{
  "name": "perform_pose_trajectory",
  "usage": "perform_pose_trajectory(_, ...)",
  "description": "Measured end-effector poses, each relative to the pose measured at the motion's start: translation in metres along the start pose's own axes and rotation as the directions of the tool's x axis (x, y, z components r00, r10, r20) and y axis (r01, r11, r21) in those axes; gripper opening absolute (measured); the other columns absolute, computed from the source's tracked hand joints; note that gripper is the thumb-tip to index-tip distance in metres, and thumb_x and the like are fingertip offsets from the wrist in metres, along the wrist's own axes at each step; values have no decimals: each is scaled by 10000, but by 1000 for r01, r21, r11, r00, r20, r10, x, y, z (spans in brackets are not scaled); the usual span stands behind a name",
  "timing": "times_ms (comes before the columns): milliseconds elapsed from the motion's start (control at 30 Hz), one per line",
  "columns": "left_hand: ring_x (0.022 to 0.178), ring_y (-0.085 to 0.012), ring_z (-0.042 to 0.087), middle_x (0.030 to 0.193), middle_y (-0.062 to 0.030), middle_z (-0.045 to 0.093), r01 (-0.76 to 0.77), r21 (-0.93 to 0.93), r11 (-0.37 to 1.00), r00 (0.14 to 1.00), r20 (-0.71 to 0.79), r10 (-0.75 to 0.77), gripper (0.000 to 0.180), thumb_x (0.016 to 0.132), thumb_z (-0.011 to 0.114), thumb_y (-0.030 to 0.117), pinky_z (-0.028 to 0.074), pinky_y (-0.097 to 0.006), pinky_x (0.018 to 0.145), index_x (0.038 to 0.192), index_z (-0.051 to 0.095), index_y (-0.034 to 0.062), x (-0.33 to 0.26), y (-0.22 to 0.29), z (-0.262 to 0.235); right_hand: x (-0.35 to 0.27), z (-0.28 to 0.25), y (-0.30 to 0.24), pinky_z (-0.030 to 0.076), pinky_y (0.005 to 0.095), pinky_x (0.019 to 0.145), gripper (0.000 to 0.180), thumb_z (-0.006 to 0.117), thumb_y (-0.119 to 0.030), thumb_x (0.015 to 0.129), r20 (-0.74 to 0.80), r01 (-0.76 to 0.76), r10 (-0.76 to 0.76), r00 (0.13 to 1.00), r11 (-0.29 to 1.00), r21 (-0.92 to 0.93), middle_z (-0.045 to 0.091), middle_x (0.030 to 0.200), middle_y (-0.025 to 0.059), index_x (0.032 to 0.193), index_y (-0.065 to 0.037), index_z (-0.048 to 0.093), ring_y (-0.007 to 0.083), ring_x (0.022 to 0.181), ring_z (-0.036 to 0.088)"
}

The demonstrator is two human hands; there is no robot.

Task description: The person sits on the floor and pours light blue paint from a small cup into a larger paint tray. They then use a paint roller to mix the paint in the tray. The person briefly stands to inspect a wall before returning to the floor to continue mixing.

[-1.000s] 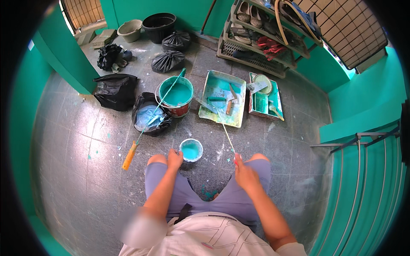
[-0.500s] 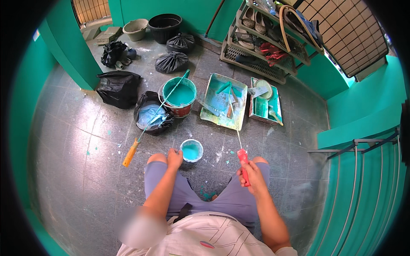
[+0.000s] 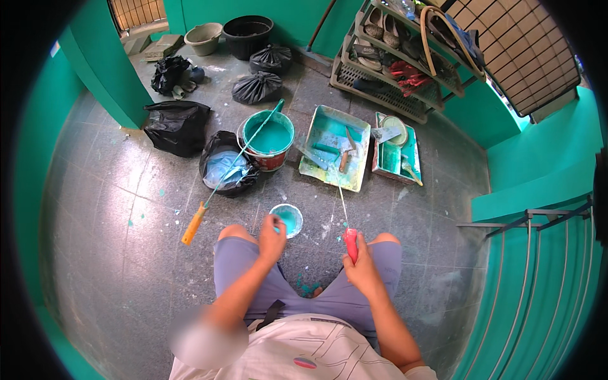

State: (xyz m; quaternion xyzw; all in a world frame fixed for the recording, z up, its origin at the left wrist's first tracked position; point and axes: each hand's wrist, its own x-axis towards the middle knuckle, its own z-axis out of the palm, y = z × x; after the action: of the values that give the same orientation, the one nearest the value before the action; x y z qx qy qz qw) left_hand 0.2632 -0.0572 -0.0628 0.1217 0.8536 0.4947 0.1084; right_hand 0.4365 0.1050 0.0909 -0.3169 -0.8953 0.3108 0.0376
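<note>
The right hand has its fingers wrapped tight round the red handle of a paint roller, whose thin shaft runs away from the fingertips into the paint tray. The left hand pinches the rim of a small cup of teal paint, just beyond its fingertips. Farther off stands a paint bucket.

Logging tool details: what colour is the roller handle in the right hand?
Red; the roller handle in the right hand shows best in the head view.
</note>
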Motion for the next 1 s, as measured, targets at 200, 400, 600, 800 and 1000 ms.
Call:
perform_pose_trajectory(200,782,-201,686,945,-126,651,643,-419,641,644,749,-157,384,995,525,387,533,-306,606,1065,534,9,-51,92,38,1,-21,-54,506,517,793,658,526,-182,913,141,-64,100,985,969,-237,644,951,261,1492,-20,258,456,791,642)
perform_pose_trajectory(400,773,-192,684,940,-139,653,375,-388,842,801,593,-84,416,983,553,375,533,-311,668,1094,523,-24,-43,80,42,11,-22,-44,498,535,738,636,484,-221,941,279,-113,194,941,953,-281,664,803,273,1518,-125,237,464,762,637)
perform_pose_trajectory(600,764,-174,683,951,-138,674,406,-306,861,855,461,-239,329,975,575,285,529,-300,672,1076,532,-25,-29,3,-1,5,-5,18,493,498,610,616,480,-265,978,169,0,17,985,995,-95,663,850,257,1525,-144,224,412,634,632)
perform_pose_trajectory(800,764,-149,648,945,-100,650,426,-298,854,852,450,-268,278,977,568,256,498,-268,610,1099,508,14,-43,-45,-6,32,-60,-5,364,273,391,508,493,-281,1001,462,-592,374,804,441,674,563,738,72,1462,-135,335,135,489,497)
perform_pose_trajectory(1000,748,-156,667,899,-103,663,391,-304,869,860,457,-227,250,975,561,237,517,-280,639,1057,528,3,-38,-42,1,50,-83,13,310,223,374,384,458,-247,1013,528,-656,412,743,291,696,531,728,55,1372,-113,433,99,482,451)
